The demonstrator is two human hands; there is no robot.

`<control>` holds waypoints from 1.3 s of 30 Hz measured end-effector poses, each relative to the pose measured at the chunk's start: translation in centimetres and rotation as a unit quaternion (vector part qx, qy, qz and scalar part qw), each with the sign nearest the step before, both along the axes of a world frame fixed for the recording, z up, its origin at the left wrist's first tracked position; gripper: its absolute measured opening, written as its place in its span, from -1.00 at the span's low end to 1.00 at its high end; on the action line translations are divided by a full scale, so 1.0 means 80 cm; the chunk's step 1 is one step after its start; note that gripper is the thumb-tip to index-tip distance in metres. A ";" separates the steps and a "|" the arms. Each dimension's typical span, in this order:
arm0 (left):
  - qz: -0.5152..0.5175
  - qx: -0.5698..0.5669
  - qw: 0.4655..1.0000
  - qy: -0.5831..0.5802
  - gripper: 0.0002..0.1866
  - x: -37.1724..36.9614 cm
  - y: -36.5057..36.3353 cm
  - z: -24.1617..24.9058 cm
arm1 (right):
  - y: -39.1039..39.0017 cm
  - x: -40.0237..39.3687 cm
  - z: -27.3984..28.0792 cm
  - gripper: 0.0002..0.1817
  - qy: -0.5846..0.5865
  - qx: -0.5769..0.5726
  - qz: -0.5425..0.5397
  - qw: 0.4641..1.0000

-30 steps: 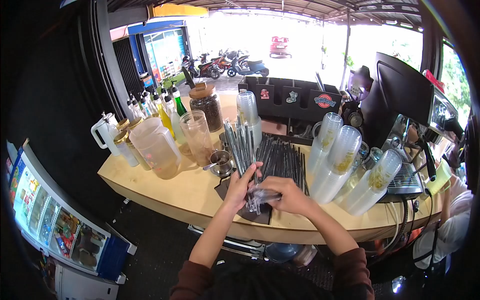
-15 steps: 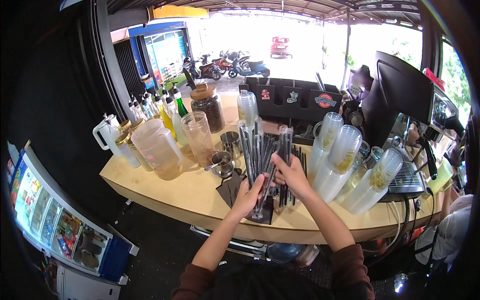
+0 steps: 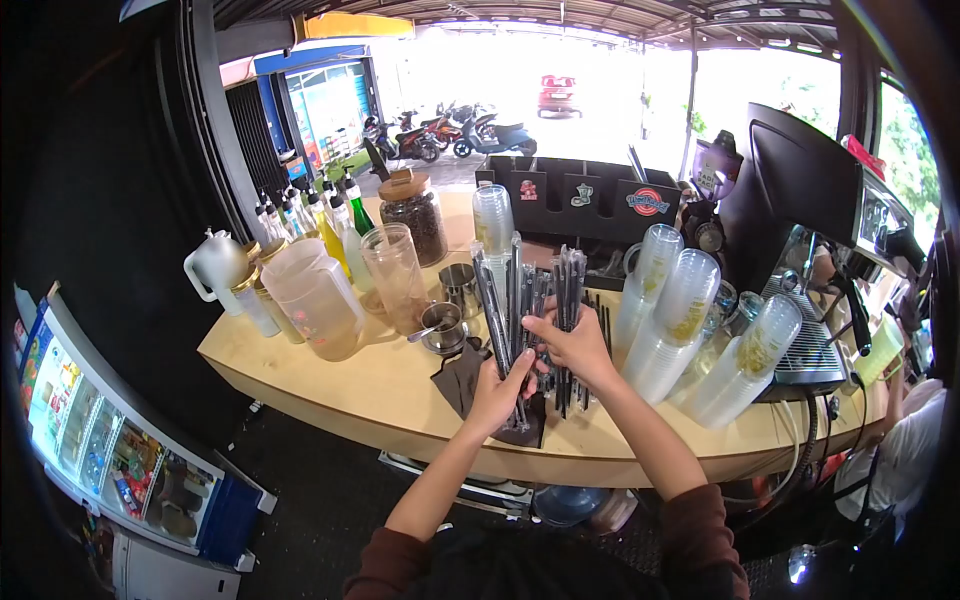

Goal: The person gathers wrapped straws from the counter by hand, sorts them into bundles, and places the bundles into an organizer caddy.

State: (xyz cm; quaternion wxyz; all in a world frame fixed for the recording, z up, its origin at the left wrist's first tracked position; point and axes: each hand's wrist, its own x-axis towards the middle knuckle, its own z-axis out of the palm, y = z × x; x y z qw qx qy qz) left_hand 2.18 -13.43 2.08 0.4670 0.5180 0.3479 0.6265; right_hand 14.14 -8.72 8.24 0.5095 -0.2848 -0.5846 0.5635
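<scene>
My left hand [image 3: 497, 394] is closed round a bundle of black straws [image 3: 495, 312] in clear wrappers, held upright over the counter. Just to its right, my right hand [image 3: 575, 348] has its fingers wrapped round a second bundle of wrapped black straws [image 3: 568, 285], its thumb reaching toward the left bundle. Under the hands lie dark napkins [image 3: 458, 382], partly covered by the straws. Left of the straws stand a metal cup with a spoon [image 3: 443, 326] and another metal cup [image 3: 460, 288].
Stacked clear cups [image 3: 665, 335] stand right of my hands, near an espresso machine [image 3: 810, 350]. A plastic pitcher [image 3: 312, 300], a jar of dark beans [image 3: 413, 222] and pump bottles [image 3: 345, 235] are at left. A black organizer [image 3: 600, 205] is behind. A person [image 3: 905, 445] is at far right.
My right thumb and fingers have shifted left toward the left bundle. The straw tops have spread and tilted differently. The person at far right has moved slightly.
</scene>
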 end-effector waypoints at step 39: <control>-0.088 -0.028 0.996 0.002 -0.56 -0.007 -0.006 -0.005 | 0.003 0.006 0.012 -0.70 -0.047 -0.037 0.020 0.998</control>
